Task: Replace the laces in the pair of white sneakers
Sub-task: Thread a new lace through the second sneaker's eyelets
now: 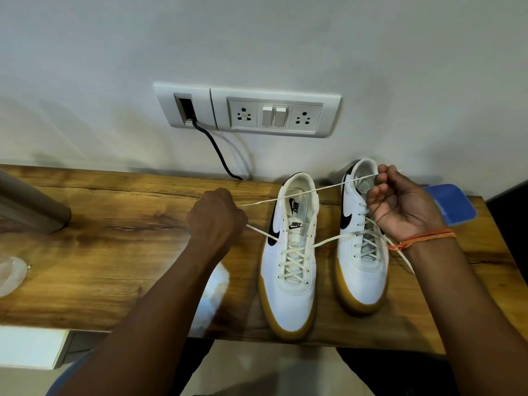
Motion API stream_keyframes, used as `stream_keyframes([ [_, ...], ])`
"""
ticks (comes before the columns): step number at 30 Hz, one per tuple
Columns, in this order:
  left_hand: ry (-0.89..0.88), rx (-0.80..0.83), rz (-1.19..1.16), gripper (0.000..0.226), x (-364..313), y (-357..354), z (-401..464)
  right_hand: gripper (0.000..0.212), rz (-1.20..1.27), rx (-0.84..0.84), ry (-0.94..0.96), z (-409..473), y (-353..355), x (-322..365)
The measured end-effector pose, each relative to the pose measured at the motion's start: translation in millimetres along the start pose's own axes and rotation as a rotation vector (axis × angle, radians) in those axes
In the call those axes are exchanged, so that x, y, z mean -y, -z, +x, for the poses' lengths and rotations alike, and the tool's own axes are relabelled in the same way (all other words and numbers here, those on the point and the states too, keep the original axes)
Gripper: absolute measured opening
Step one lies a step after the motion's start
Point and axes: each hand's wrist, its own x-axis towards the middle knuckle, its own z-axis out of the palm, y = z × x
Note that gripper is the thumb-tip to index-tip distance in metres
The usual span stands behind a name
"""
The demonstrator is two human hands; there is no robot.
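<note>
Sneakers (288,252) on wooden table (114,224), both hands, left (215,217) and right (400,201), fisted around cream lace (300,194) ends.

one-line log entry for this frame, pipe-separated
stage: lacing left sneaker | left hand: grips lace | right hand: pinches same lace, taut | right sneaker: laced part-way | surface: wooden table

Two sneakers stand side by side on a worktop (114,224) set against a wall, toes toward the person: the left sneaker (288,270) slightly nearer than the right sneaker (361,252). The left hand (215,217) lies left of the pair; the right hand (403,201) is over the right sneaker's heel, with a lace (303,194) stretched between them. A switchboard (248,111) sits on the wall behind, and a tray (454,204) lies at far right.
</note>
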Motion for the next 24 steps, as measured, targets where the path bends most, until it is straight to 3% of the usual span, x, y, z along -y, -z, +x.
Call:
stream_keyframes([
  [6, 0.122, 0.059, -0.121, 0.008, 12.9, 11.1, 16.0, 0.02, -0.399, 0.141, -0.011, -9.3, -7.4, -6.2],
  [12, 0.145, 0.048, -0.019, 0.015, 24.5, 12.4, 21.7, 0.018, -0.833, 0.382, -0.088, -20.8, -14.1, -27.9],
  [15, 0.033, 0.147, 0.01, 0.039, 16.8, 8.7, 20.7, 0.025, -1.017, 0.465, -0.191, -22.2, -14.8, -42.2],
  [17, -0.124, 0.21, -0.089, 0.048, 0.9, 8.9, 18.5, 0.026, -1.102, 0.491, -0.223, -22.1, -14.4, -49.3],
  [21, -0.327, 0.503, -0.51, 0.018, -35.8, 2.3, -3.0, 0.026, -1.13, 0.519, -0.17, -20.0, -12.7, -51.1],
  [24, -0.376, 0.563, -0.563, 0.012, -42.6, -11.7, -13.3, 0.031, -1.15, 0.528, -0.109, -20.2, -14.2, -48.2],
])
